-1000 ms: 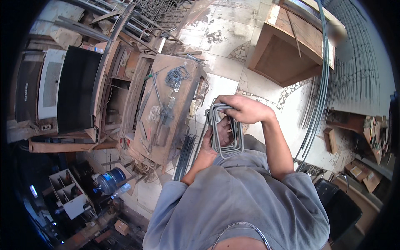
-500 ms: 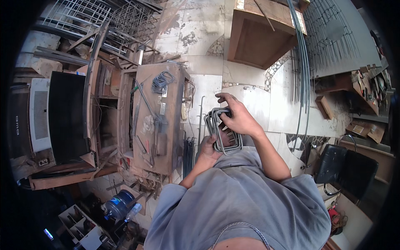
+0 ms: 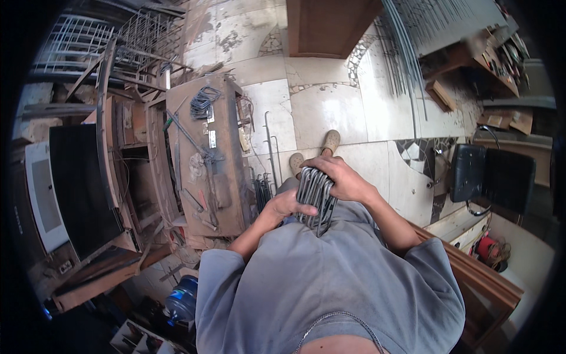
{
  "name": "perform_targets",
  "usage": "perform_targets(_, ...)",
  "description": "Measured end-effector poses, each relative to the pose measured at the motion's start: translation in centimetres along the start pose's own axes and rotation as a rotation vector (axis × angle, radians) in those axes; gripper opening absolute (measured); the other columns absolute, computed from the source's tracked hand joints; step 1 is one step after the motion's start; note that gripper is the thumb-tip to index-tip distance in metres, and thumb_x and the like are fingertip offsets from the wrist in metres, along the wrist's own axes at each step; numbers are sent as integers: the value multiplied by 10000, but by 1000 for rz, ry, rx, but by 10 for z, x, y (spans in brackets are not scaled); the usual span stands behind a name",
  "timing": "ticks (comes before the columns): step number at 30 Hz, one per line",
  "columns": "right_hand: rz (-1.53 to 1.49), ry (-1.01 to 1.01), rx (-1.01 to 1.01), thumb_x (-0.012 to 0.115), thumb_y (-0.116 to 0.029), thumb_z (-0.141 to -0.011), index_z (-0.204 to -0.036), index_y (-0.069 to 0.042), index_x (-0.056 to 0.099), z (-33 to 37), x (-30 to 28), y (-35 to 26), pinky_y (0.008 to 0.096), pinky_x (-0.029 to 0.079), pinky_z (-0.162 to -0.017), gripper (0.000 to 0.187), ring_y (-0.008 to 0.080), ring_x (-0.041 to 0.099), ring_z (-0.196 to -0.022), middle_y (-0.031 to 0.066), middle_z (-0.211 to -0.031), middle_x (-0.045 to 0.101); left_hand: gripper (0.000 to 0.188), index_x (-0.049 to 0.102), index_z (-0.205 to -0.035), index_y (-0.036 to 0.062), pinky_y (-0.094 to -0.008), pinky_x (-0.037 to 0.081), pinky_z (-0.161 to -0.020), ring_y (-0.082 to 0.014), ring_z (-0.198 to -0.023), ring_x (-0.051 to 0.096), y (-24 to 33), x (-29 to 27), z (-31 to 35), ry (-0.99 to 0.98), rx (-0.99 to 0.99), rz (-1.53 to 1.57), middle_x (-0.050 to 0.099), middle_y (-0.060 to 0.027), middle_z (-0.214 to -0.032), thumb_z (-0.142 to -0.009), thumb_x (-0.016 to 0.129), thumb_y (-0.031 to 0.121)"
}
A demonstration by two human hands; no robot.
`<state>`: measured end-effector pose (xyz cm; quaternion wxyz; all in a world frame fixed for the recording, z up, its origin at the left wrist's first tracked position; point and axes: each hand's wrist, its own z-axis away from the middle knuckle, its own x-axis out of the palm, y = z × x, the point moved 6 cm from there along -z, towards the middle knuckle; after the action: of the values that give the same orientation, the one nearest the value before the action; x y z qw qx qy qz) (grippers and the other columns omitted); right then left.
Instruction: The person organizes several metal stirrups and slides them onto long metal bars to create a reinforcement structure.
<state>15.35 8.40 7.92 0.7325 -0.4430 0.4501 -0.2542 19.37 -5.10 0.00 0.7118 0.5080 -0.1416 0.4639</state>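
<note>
Close in front of my body I hold a stack of rectangular rebar stirrups, grey bent-steel loops packed side by side. My left hand is wrapped round their left side, its thumb lying across the near part. Over the far right end my right hand is curled, with fingers on the top of the loops. Some fingertips of both hands are hidden by the steel.
A dusty wooden workbench at the left bears a bunch of bent wire loops and tools. Bent rods lie beside it. A wooden cabinet and long steel rods are ahead; a black chair stands right.
The stirrups have come together into a tighter stack, nearer my body. My right hand has lowered from inside the loops onto their far end. The view has shifted, and my feet now show.
</note>
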Motion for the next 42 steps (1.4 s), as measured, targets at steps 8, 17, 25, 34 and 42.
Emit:
perform_targets(8, -352, 589, 208, 452, 134, -707, -1251, 10, 528, 96, -34, 93, 313, 480, -910, 563, 244, 641, -1011, 185, -1068, 670, 958, 273, -1463, -30, -379, 403, -1065, -204, -1214, 531, -12, 38, -35, 7, 355, 419, 504, -88, -1353, -817, 755, 488)
perform_targets(17, -729, 818, 516, 412, 120, -735, -1209, 44, 580, 219, -35, 175, 271, 493, -832, 509, 170, 620, -943, 113, -1023, 654, 777, 542, -1235, -16, -316, 560, -768, -178, -867, 679, -83, 102, -132, -1, 309, 253, 687, -107, -1038, -686, 877, 420)
perform_targets(25, -583, 554, 188, 519, 114, -768, -1213, 17, 591, 285, -88, 166, 277, 490, -880, 461, 143, 610, -984, 66, -1053, 653, 1437, 472, -1319, -145, -532, 529, -874, -474, -971, 658, -116, 218, -163, -371, 246, 326, 631, -312, -1135, -549, 193, 1036)
perform_targets(34, -249, 581, 82, 402, 62, -644, -1197, 38, 559, 327, -149, 120, 338, 493, -880, 576, 289, 641, -918, 211, -980, 648, 1055, 390, -1413, -53, -489, 477, -996, -460, -1069, 635, -100, 244, -184, -188, 85, 168, 580, -274, -1271, -768, 580, 760)
perform_targets(42, -74, 608, -26, 444, 59, -673, -1210, 27, 532, 342, -149, 132, 410, 496, -817, 544, 390, 628, -882, 254, -927, 619, 790, 422, -1379, -37, -429, 398, -1096, -340, -1274, 526, -125, 296, -188, -305, 187, 270, 565, -252, -1308, -859, 696, 490)
